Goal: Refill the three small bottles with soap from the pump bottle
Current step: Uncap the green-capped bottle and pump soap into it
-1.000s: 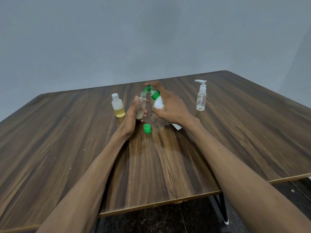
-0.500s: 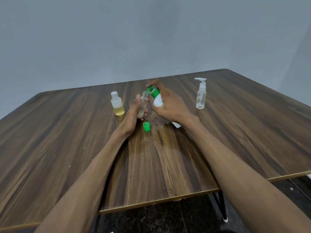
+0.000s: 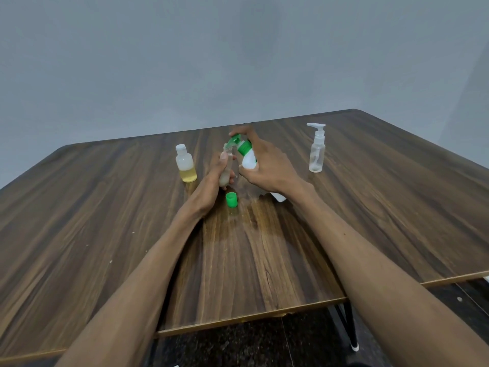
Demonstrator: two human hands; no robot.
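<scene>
My right hand [image 3: 267, 165] grips a white pump bottle [image 3: 248, 158] with a green pump head, tilted left, a finger lying on top of the pump. Its green nozzle meets the open mouth of a small clear bottle [image 3: 227, 170] that my left hand [image 3: 211, 186] holds upright above the table. That bottle's green cap [image 3: 231, 200] stands on the wood just below. A small white-capped bottle [image 3: 186, 164] with yellow liquid in its lower part stands to the left. A clear small pump bottle [image 3: 316, 149], nearly empty, stands to the right.
Everything sits on a dark wooden table [image 3: 105, 221] whose front edge runs across the lower view, with a black table leg [image 3: 349, 327] at the lower right. A plain grey wall stands behind the far edge.
Both hands and the two bottles they hold keep the same pose, nozzle at the small bottle's mouth. The view has shifted slightly.
</scene>
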